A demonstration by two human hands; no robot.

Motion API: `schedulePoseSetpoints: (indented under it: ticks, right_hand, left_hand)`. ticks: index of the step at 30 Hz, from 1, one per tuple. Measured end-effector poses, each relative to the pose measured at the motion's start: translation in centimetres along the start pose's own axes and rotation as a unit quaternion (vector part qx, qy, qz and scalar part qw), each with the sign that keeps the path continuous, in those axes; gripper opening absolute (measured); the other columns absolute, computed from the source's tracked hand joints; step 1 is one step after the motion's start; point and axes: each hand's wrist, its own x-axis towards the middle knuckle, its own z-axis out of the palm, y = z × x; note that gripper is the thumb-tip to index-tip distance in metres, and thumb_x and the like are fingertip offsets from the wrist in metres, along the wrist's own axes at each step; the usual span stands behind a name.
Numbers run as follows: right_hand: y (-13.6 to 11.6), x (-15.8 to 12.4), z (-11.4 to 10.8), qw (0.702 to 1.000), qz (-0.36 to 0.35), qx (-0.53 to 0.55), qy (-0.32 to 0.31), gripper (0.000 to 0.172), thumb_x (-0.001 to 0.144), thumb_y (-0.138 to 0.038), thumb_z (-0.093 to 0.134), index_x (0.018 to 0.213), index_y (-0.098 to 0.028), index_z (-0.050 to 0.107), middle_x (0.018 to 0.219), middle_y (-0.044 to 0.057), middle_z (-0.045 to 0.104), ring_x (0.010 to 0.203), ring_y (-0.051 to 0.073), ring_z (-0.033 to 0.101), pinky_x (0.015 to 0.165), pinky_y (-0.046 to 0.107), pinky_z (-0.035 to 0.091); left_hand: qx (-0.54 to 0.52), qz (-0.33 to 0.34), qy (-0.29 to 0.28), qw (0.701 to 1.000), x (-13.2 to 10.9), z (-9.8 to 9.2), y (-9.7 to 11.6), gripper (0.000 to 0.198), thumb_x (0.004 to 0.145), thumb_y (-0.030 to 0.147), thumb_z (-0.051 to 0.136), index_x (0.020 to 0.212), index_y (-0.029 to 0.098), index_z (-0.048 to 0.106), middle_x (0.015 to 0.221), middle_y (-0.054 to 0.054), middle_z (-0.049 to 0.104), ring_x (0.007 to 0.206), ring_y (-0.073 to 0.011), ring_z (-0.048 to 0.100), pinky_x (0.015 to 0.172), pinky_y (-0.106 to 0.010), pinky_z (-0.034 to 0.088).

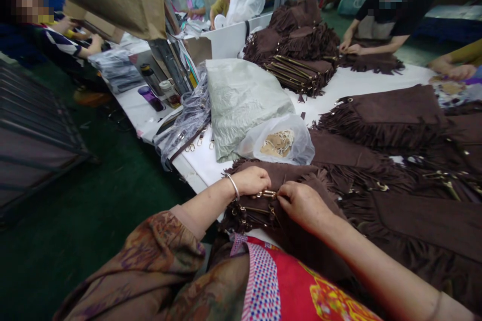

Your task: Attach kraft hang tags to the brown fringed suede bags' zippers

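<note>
My left hand (251, 180), with a silver bangle at the wrist, is closed on a gold metal clasp (265, 194) on a dark brown fringed suede bag (263, 210) at the near edge of the white table (211, 160). My right hand (303, 204) pinches the same clasp from the right, its fingers curled. The bag lies on a low stack of like bags against my body.
Several brown fringed bags (391, 115) cover the table to the right; a taller stack (301, 55) stands farther back. A clear bag of tags (280, 141) and a grey-green plastic sack (241, 100) lie just ahead. Bottles (150, 96) stand at left. Other people work around the table.
</note>
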Motion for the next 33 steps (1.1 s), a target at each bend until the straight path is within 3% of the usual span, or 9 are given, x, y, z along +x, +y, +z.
schedulePoseSetpoints:
  ticks: [6,11,19,25,28,33]
  right_hand:
    - [0.8,-0.5,1.6,0.994,-0.028,0.1,0.041,0.024,0.086,-0.013,0.052,0.097,-0.02,0.072,0.093,0.006,0.073,0.089,0.02,0.066,0.081,0.029,0.048]
    - [1.3,-1.1,2.7,0.986,-0.085,0.141,0.04,0.021,0.086,-0.012,0.052,0.09,-0.021,0.071,0.082,0.003,0.068,0.079,0.016,0.064,0.072,0.026,0.048]
    - [1.7,-1.7,4.0,0.985,-0.15,0.07,0.044,0.021,0.094,-0.022,0.047,0.096,-0.019,0.067,0.08,0.004,0.061,0.075,0.015,0.06,0.068,0.026,0.045]
    - [1.9,-2.0,4.2,0.983,-0.155,0.078,0.059,0.02,0.095,-0.023,0.046,0.097,-0.02,0.066,0.082,0.003,0.062,0.076,0.015,0.06,0.069,0.025,0.045]
    - [1.8,-2.3,4.1,0.983,-0.154,0.073,0.061,0.021,0.096,-0.024,0.045,0.099,-0.019,0.066,0.083,0.004,0.062,0.077,0.015,0.06,0.069,0.025,0.045]
    - [1.5,-2.5,3.8,0.986,-0.142,0.071,0.052,0.023,0.097,-0.025,0.044,0.101,-0.019,0.066,0.084,0.004,0.063,0.079,0.015,0.06,0.071,0.025,0.046]
  left_hand:
    - [0.041,0.078,0.065,0.994,-1.5,0.7,0.2,0.011,0.074,0.017,0.055,0.082,0.016,0.063,0.062,0.001,0.063,0.05,-0.0113,0.056,0.047,-0.02,0.04]
    - [0.061,0.149,0.108,0.981,-3.2,1.8,-0.8,0.015,0.073,0.016,0.057,0.087,0.016,0.061,0.062,0.002,0.063,0.054,-0.01,0.055,0.053,-0.02,0.039]
    - [0.083,0.082,0.006,0.993,-4.3,2.1,-1.4,0.018,0.074,0.02,0.059,0.088,0.016,0.07,0.065,0.001,0.068,0.056,-0.0113,0.059,0.051,-0.02,0.04]
    - [0.124,0.125,0.009,0.984,-4.3,1.7,-0.7,0.028,0.08,0.016,0.051,0.097,0.02,0.073,0.082,-0.001,0.074,0.074,-0.0136,0.066,0.067,-0.02,0.046]
    - [0.145,0.127,-0.002,0.981,-4.0,1.6,-0.4,0.025,0.08,0.015,0.053,0.094,0.02,0.074,0.077,0.0,0.074,0.07,-0.0142,0.065,0.063,-0.021,0.045]
    - [0.209,0.188,0.005,0.96,-3.1,1.9,-0.4,0.019,0.079,0.015,0.056,0.083,0.021,0.074,0.078,-0.003,0.073,0.075,-0.0177,0.064,0.069,-0.024,0.044]
